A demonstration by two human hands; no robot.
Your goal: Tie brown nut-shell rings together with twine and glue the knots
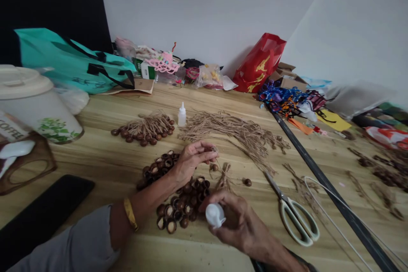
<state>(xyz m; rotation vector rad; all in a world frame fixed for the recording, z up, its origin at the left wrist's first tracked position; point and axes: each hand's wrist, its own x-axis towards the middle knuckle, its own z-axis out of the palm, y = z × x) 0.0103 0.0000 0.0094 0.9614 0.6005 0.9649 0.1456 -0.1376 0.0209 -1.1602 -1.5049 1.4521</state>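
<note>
My left hand (191, 159) is closed in a pinch on the end of a piece of twine (218, 160), above the wood table. Just below those fingertips is a single brown nut shell (214, 167); whether it hangs from the twine I cannot tell. My right hand (240, 223) wraps round a small white plastic bottle (214, 214), its round bottom toward me and its tip hidden. Open, hollow nut shells (181, 204) lie heaped under my left forearm. A short bundle of twine (225, 174) and another loose shell (247, 182) lie beyond my right hand.
Cut twine (229, 129) is spread behind my hands, near a standing dropper bottle (182, 114) and shells with twine attached (145, 129). Scissors (295, 214) lie at right, a black phone-like slab (47, 208) and lidded bin (41, 102) at left. Bags (259, 66) line the wall.
</note>
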